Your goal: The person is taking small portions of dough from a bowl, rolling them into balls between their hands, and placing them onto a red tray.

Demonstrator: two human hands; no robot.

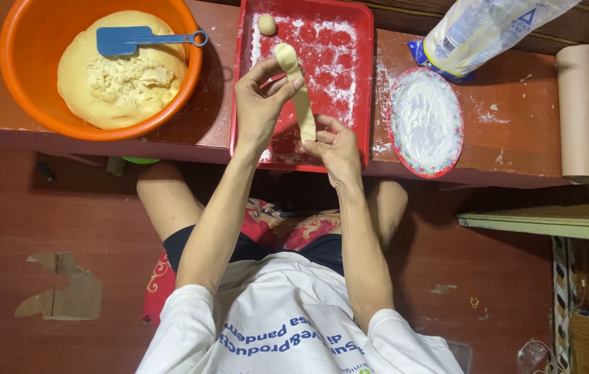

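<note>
Both my hands hold a long rolled strip of pale dough above a red tray dusted with flour. My left hand pinches the strip's upper end between thumb and fingers. My right hand grips its lower end. A small dough ball rests at the far end of the tray.
An orange bowl at the left holds a large dough mass and a blue spatula. A patterned plate of flour, a flour bag and a brown paper roll lie to the right on the low red bench.
</note>
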